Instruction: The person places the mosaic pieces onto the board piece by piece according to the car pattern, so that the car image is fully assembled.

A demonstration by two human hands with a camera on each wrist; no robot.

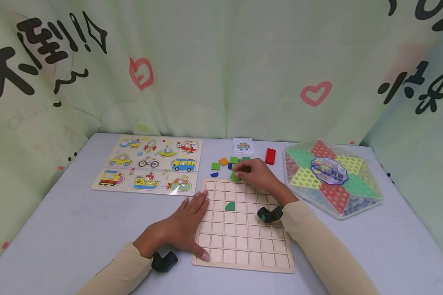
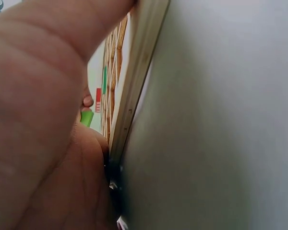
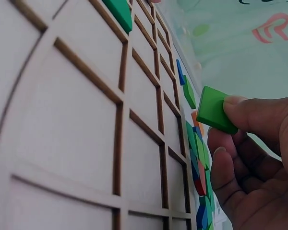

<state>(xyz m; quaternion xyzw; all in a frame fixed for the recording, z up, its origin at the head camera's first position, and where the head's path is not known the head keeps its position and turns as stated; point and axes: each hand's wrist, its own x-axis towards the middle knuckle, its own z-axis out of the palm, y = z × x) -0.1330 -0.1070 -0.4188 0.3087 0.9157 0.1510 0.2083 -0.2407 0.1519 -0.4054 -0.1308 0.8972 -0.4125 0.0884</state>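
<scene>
Green tile [image 3: 214,109], pinched at thumb tip [image 3: 236,100] of right hand [image 1: 257,174], left hand [image 1: 183,227] spread, apparently resting on gridded board [image 1: 230,229]

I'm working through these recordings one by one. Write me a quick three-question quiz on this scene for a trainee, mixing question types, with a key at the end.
1. What does the right hand hold in its grip?
2. True or false: the left hand is holding a red block.
3. Which piece sits in a square of the grid board?
A) an orange square
B) a blue half circle
C) a dark green quarter circle

Key:
1. A light green square, pinched with the thumb.
2. False; it rests at the board's left edge.
3. C
</scene>
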